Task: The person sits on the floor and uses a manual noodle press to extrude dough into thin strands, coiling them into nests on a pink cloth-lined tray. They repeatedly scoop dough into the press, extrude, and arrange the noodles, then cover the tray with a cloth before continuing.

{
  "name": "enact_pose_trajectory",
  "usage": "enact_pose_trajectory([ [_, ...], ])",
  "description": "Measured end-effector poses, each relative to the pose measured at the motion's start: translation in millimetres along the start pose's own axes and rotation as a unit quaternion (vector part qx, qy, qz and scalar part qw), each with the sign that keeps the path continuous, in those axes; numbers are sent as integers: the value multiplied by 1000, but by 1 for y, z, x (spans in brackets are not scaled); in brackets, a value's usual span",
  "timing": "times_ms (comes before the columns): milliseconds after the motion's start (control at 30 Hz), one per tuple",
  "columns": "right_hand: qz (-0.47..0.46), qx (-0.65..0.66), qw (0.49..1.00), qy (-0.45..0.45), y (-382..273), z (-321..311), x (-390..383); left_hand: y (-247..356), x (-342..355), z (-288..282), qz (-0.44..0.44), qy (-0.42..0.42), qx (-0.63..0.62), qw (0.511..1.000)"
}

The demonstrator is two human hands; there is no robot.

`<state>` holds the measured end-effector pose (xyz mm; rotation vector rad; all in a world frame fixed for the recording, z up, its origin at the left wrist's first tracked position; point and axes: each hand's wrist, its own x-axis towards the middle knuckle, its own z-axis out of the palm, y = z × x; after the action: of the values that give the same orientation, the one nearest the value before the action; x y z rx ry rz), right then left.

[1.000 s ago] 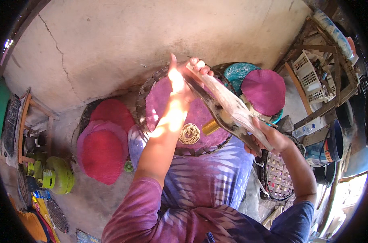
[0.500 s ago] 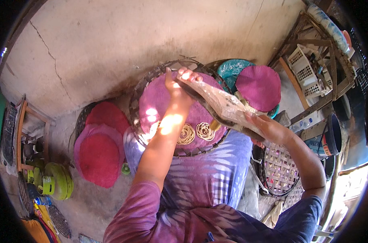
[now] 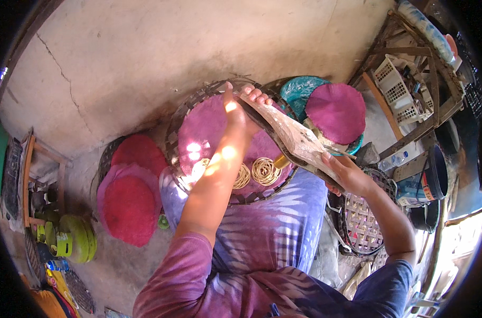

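Both my hands grip a pale, worn wooden press (image 3: 296, 132), held slantwise over a round woven tray (image 3: 173, 119) on my lap. My left hand (image 3: 246, 111) wraps its upper left end, and my right hand (image 3: 352, 174) closes round the lower right end. A brass tube (image 3: 281, 161) sticks out beneath the wood. Just beside the tube's end lies a round coil of thin, pale dough strands (image 3: 266, 171) on purple cloth (image 3: 206, 119). Two more coils sit to its left, one a strand coil (image 3: 242, 177), the other partly hidden by my left forearm.
A teal basin (image 3: 299, 87) topped by a purple round cloth (image 3: 336, 113) stands at the back right. Red and purple cloths (image 3: 129, 209) lie at left, near a green gas cylinder (image 3: 79, 238). At right are another woven tray (image 3: 363, 222) and a dark bucket (image 3: 436, 172).
The rightmost coil has become rounder and thicker with strands. Both hands keep their hold on the press, and the view has shifted slightly.
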<state>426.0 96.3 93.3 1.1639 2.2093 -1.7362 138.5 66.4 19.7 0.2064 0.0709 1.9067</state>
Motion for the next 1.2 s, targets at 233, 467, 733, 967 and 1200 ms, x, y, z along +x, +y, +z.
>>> enact_pose_trajectory([
  [233, -76, 64, 995, -3, 25, -4, -4, -12, -19, -47, -237, 25, 744, 625],
  [467, -93, 88, 992, -18, 35, -1, 5, -30, -53, -51, -291, -40, 715, 635],
  [733, -101, 106, 989, 30, 36, -4, 6, -17, -78, -40, -113, -117, 857, 489],
  [967, -112, 112, 986, 46, 31, -9, -8, -2, -110, -9, 13, -197, 975, 103],
  [1200, -96, 99, 990, -19, 5, -13, -14, 26, -12, 45, 23, -97, 193, 976],
])
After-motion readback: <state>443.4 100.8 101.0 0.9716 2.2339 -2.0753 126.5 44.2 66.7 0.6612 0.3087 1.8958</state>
